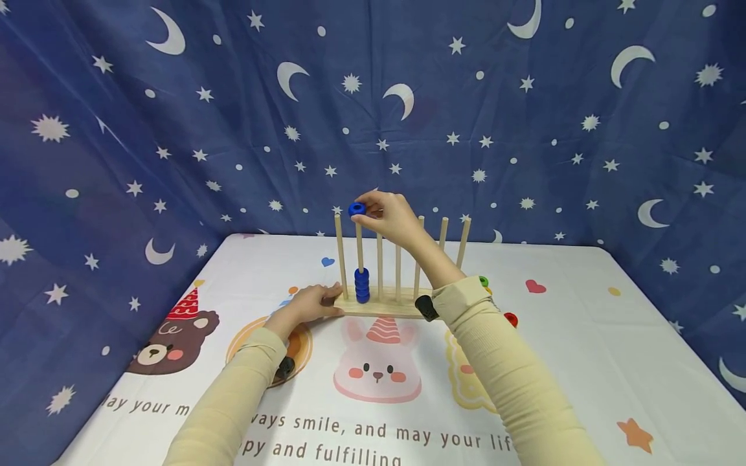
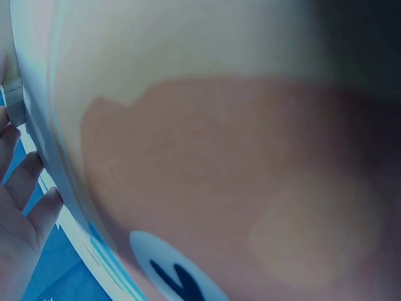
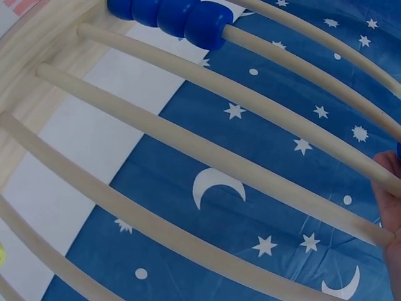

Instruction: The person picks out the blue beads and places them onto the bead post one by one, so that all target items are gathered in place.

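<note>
A wooden peg rack (image 1: 379,308) with several upright pegs stands on the table. My right hand (image 1: 392,217) pinches a blue bead (image 1: 357,209) between thumb and fingers at the top of the second peg from the left. Lower on that same peg, several blue beads (image 1: 362,287) are stacked down to the base; the right wrist view shows this blue stack (image 3: 178,19) too. At the rack's left end, my left hand (image 1: 309,303) holds the base, thumb toward the front. Only the fingers of the left hand (image 2: 25,207) show at the edge of the left wrist view.
Right of the rack, partly behind the right forearm, lie a green bead (image 1: 484,281), a bit of yellow and a red bead (image 1: 511,319). A white printed cloth (image 1: 559,388) covers the table. A blue star-patterned curtain (image 1: 373,97) hangs behind and at the left.
</note>
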### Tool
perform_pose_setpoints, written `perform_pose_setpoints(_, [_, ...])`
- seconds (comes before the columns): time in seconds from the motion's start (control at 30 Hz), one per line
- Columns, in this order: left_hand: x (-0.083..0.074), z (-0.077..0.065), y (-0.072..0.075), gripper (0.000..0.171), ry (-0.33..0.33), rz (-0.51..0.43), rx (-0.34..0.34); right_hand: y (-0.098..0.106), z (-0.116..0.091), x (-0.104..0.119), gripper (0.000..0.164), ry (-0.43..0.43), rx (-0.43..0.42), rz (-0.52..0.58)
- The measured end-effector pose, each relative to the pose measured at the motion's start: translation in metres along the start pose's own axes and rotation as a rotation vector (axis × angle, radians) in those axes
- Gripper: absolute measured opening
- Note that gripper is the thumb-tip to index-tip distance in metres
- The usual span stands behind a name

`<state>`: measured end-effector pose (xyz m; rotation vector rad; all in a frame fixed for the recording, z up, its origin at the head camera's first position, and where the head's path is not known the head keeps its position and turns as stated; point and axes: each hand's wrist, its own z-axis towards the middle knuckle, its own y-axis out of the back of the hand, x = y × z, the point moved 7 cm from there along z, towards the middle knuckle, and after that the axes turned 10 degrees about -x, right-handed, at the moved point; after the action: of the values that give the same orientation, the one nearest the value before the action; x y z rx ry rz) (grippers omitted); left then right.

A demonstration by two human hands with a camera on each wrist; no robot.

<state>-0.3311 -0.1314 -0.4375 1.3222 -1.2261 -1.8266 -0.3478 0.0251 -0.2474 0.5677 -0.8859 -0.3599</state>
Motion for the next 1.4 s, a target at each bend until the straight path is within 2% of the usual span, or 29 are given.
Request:
perform_pose_setpoints(0.23, [-0.0011, 0.0031, 0.0014, 0.063, -0.030, -0.009, -0.010, 0.0024, 0.0003, 0.0014, 0.037, 0.024, 0.000, 0.004])
perform_pose_setpoints(0.4, [-0.0002, 0.0049, 0.0018, 0.062, -0.016, -0.019, -0.002, 0.0040, -0.0006, 0.0010, 0.037, 0.027, 0.000, 0.033])
perform_pose_setpoints(1.0, [0.0005, 0.0063, 0.0016, 0.063, -0.005, -0.030, -0.008, 0.0047, 0.0022, 0.0034, 0.035, 0.042, 0.005, 0.029])
perform_pose_setpoints(1.2, [0.0004, 0.0044, -0.0003, 0.063, 0.000, -0.043, 0.011, 0.0038, 0.0006, 0.0025, 0.034, 0.021, -0.001, 0.060])
perform_pose_setpoints(1.4, [0.0007, 0.0029, 0.0001, 0.062, 0.009, -0.036, 0.006, 0.0067, -0.0012, -0.0004, 0.032, -0.008, -0.061, 0.151])
